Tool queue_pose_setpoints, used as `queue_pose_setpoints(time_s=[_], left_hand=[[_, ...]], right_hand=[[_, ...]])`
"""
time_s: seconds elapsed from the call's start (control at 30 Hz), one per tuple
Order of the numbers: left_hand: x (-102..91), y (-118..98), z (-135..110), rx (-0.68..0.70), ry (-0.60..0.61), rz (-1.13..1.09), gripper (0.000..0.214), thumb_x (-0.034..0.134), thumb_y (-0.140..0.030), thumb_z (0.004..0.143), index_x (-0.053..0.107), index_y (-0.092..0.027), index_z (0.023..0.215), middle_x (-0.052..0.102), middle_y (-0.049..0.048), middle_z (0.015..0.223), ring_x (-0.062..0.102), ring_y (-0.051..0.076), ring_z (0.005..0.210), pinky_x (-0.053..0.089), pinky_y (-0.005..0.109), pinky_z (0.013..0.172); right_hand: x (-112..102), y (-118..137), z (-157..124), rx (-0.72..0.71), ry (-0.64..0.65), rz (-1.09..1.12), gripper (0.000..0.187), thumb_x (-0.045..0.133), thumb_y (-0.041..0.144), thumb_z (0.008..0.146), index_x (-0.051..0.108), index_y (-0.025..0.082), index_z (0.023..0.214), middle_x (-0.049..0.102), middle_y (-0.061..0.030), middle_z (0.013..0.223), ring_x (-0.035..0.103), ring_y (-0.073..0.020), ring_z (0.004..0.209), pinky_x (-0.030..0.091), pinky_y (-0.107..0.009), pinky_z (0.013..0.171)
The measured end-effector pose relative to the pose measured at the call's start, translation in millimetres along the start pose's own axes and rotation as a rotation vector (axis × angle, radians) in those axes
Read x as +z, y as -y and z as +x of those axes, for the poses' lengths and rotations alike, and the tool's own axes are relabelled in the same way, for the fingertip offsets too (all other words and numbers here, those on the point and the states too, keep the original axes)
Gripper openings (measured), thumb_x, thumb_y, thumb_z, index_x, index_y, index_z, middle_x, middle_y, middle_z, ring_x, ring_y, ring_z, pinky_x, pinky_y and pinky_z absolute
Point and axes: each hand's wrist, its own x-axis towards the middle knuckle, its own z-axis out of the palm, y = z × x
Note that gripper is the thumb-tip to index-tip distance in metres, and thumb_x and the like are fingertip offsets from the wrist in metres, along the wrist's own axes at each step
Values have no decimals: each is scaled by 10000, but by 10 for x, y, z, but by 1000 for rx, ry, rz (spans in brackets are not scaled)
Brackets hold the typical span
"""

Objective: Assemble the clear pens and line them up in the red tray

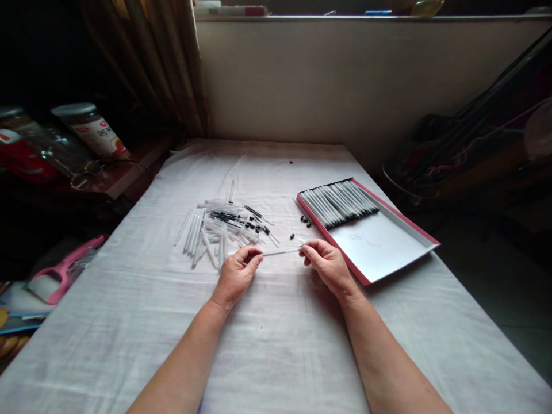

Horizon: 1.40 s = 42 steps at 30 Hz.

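A thin clear pen barrel [281,251] spans level between my two hands, just above the table. My left hand [236,272] pinches its left end between thumb and fingers. At the other end my right hand [328,263] is closed on it, with a small dark bit showing by the fingertips. Beyond my left hand lies a loose pile of clear pen barrels [207,247], black refills [225,216] and small black caps [250,226]. A few more black caps [305,221] sit beyond my right hand, left of the box.
A shallow red-edged box lid [388,253] stands at the right, with a row of pens [338,202] in its far part. The table's pale cloth [267,356] is wrinkled. Jars [97,129] on a shelf and pink-handled scissors [64,270] are at the left.
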Motion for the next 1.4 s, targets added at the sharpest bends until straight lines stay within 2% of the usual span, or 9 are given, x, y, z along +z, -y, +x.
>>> queue_pose_setpoints(time_s=[0.17, 0.3, 0.5, 0.63, 0.77, 0.97, 1.1, 1.23, 1.4], left_hand=[[30, -16, -46, 70, 72, 82, 169, 615, -323, 799, 685, -187, 869, 709, 22, 794, 633, 141, 674, 480, 226, 624], [10, -20, -55, 157, 118, 155, 171, 606, -328, 828, 680, -194, 904, 708, 17, 788, 629, 137, 657, 491, 229, 632], [-238, 30, 90, 347, -144, 614, 214, 511, -209, 873, 694, -201, 983, 694, 76, 971, 614, 226, 929, 479, 355, 854], [-285, 25, 141, 348, -135, 951, 285, 533, -138, 827, 712, -231, 1028, 672, 99, 1081, 549, 297, 1037, 415, 438, 895], [-244, 8, 138, 361, -132, 1019, 218, 567, -201, 835, 700, -237, 1005, 681, 98, 1102, 533, 317, 1062, 353, 472, 914], [-253, -5, 123, 391, -96, 928, 101, 592, -227, 825, 682, -236, 870, 717, 90, 938, 553, 316, 1030, 291, 498, 953], [-221, -19, 93, 389, -145, 812, 210, 565, -253, 851, 682, -224, 1023, 711, 100, 951, 596, 288, 960, 351, 456, 926], [-154, -28, 69, 300, -212, 403, 245, 550, -332, 872, 679, -205, 1036, 706, 95, 994, 630, 235, 921, 450, 361, 846], [-105, -96, 48, -43, -256, -335, 348, 663, -460, 766, 581, -195, 976, 726, 57, 957, 678, 160, 784, 501, 283, 745]], right_hand=[[38, 16, -72, -170, 147, -214, 363, 651, 377, 799, 648, 210, 1120, 693, -87, 1012, 648, -180, 817, 512, -275, 649], [85, 39, -117, -303, 304, -474, 195, 607, 311, 850, 719, 216, 980, 708, -68, 895, 651, -179, 771, 506, -293, 697], [19, 38, -85, -308, 195, -629, 170, 548, 262, 877, 698, 206, 932, 724, -69, 913, 667, -207, 843, 502, -313, 761], [6, 18, -78, -301, 167, -633, 161, 551, 277, 873, 697, 220, 911, 726, -57, 897, 668, -202, 821, 495, -303, 738], [14, 17, -81, -294, 175, -639, 169, 553, 297, 875, 701, 221, 909, 728, -60, 897, 667, -209, 819, 492, -317, 744], [2, 40, -77, -287, 153, -565, 146, 570, 274, 852, 700, 228, 899, 732, -62, 905, 668, -213, 828, 495, -322, 762], [-3, 56, -73, -238, 95, -469, 152, 564, 264, 833, 677, 214, 921, 727, -62, 894, 666, -208, 808, 490, -318, 750], [-5, 93, -76, -209, 73, -334, 168, 562, 298, 823, 662, 188, 901, 709, -57, 849, 654, -196, 782, 486, -306, 732], [21, 167, -111, -160, 162, -155, 196, 562, 333, 811, 671, 179, 865, 666, -24, 693, 618, -159, 646, 478, -276, 626]])
